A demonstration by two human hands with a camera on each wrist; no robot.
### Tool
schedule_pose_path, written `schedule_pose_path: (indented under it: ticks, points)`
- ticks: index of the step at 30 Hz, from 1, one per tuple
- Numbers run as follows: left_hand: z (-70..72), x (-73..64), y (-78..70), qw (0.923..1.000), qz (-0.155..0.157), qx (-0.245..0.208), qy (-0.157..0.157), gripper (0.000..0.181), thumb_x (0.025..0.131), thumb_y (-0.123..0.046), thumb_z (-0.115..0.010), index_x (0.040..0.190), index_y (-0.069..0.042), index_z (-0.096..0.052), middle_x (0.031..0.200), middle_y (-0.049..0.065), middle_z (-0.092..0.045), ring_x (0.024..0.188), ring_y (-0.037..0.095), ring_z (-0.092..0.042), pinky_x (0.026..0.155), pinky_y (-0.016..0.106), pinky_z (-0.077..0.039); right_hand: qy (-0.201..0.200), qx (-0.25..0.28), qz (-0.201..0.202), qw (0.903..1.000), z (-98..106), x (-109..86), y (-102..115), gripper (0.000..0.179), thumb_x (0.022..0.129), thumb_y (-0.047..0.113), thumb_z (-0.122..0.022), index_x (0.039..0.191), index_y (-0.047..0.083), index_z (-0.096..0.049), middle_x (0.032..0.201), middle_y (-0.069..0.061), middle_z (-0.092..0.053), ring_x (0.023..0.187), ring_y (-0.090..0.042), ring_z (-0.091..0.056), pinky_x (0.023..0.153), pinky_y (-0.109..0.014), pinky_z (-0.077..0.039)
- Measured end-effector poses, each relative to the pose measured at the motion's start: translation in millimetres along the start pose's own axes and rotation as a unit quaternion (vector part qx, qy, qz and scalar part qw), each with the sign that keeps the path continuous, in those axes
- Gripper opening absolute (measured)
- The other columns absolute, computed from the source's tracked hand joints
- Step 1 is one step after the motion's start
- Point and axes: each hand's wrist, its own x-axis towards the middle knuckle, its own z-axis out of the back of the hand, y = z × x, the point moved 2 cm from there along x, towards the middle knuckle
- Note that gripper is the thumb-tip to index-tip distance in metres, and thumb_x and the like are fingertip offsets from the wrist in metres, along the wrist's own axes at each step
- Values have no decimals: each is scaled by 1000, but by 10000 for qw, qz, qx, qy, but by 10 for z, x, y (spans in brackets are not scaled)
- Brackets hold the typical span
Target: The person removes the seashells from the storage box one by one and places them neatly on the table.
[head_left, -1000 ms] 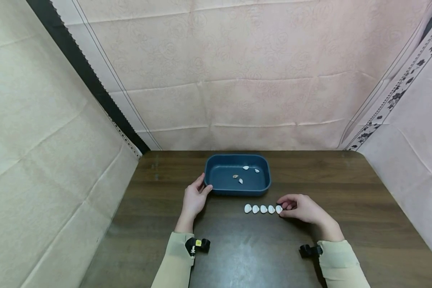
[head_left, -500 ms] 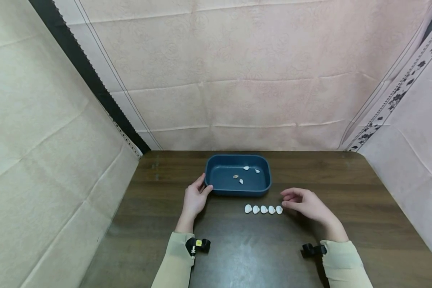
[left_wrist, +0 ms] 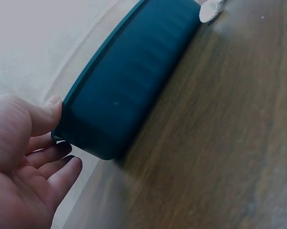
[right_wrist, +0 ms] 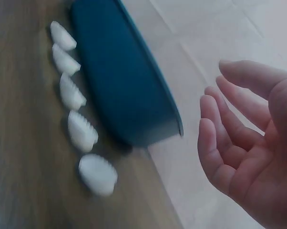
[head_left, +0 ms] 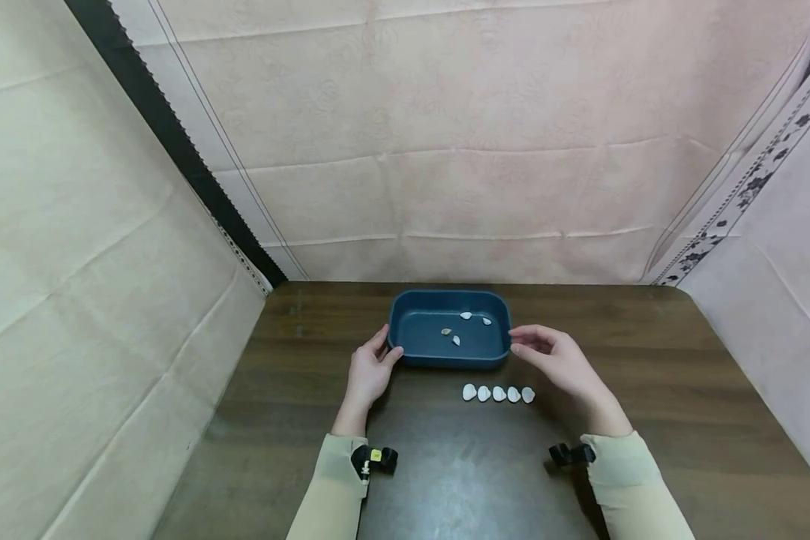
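Note:
A blue rectangular tray (head_left: 448,358) stands at the back of the table. My left hand (head_left: 370,369) grips its left end, thumb on the rim and fingers round the corner, as the left wrist view shows (left_wrist: 24,143). My right hand (head_left: 559,360) is at the tray's right end with loosely bent fingers and holds nothing; the right wrist view shows a gap between the hand (right_wrist: 248,138) and the tray (right_wrist: 124,81). In front of the tray lies a row of several white ribbed seashells (head_left: 499,394). Several smaller shells (head_left: 466,316) lie scattered inside the tray.
The dark wooden table (head_left: 439,480) ends at a pale cloth backdrop (head_left: 445,195) just behind the tray. More cloth hangs at the left (head_left: 108,300) and right sides. Each wrist carries a small black camera.
My right hand has left the rightmost shell of the row and moved up and over to the tray's right end. The left hand stays on the tray.

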Motion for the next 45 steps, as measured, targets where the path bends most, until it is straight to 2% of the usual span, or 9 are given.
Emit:
schedule_pose_path:
  ticks: [5, 9, 14, 18, 20, 26, 30, 35, 45]
  points:
    - [5, -3, 3, 10000, 17, -10, 7, 60, 103, -12, -74, 158, -5, -51, 163, 17, -48, 145, 30, -52, 112, 42, -49, -18, 260, 182, 9995, -153, 158, 153, 35, 104, 30, -74, 133, 11, -73, 125, -12, -73, 107, -29, -67, 87, -25, -60]
    - [5, -14, 9, 10000, 39, -45, 12, 60, 103, -11, -74, 158, -5, -51, 162, 17, -48, 145, 30, -52, 112, 42, -49, 24, 680, 282, 9973, -304, 283, 228, 34, 105, 24, -73, 135, 8, -71, 128, -16, -71, 112, -42, -66, 88, -25, -61]
    - [5, -10, -6, 9999, -3, -156, 2, 60, 103, -10, -73, 158, -3, -50, 162, 18, -48, 146, 29, -49, 115, 41, -48, 41, 889, 109, 9960, -455, 438, 280, 35, 106, 25, -72, 137, 10, -70, 134, -18, -68, 117, -46, -64, 94, -37, -62]
    - [11, -5, -7, 9998, 22, -193, -10, 59, 104, -9, -73, 158, -3, -50, 163, 17, -47, 147, 28, -48, 115, 41, -47, 139, 566, -125, 9982, -578, 590, 294, 34, 106, 27, -72, 137, 13, -71, 136, -16, -68, 116, -38, -65, 99, -48, -59]
    - [14, -5, -6, 9998, 19, -211, -23, 59, 103, -8, -73, 158, -2, -50, 162, 17, -47, 147, 28, -49, 115, 42, -47, 179, 321, -217, 9991, -641, 669, 287, 35, 106, 25, -71, 139, 12, -70, 137, -14, -68, 118, -34, -64, 101, -50, -58]
    - [8, -11, 9, 9997, -83, -249, -19, 58, 103, -8, -73, 156, 0, -51, 161, 20, -48, 146, 31, -50, 114, 44, -48, -43, -409, -425, 9983, -761, 901, 198, 36, 107, 17, -68, 141, 5, -67, 139, -17, -67, 120, -35, -65, 103, -53, -57]
    - [2, -15, 9, 9996, -54, -264, 15, 59, 103, -9, -73, 157, 0, -50, 162, 19, -48, 147, 30, -49, 114, 43, -48, -303, -753, -510, 9954, -783, 1016, 156, 35, 106, 12, -67, 140, 2, -67, 138, -19, -67, 117, -35, -67, 103, -53, -57]
    - [-1, -25, 13, 9997, 12, -227, 35, 59, 104, -12, -73, 158, -2, -50, 162, 18, -48, 147, 29, -49, 114, 43, -48, -371, -1173, -500, 9911, -824, 1124, 93, 35, 105, 9, -66, 138, -1, -67, 137, -22, -66, 114, -35, -66, 102, -53, -57]
    - [-2, -11, 10, 9997, 35, -230, -6, 58, 103, -9, -73, 157, -3, -51, 162, 17, -48, 148, 29, -48, 113, 43, -48, -61, -1936, -642, 9790, -890, 1215, 60, 35, 106, 10, -65, 137, -5, -69, 139, -23, -68, 126, -36, -65, 106, -54, -55]
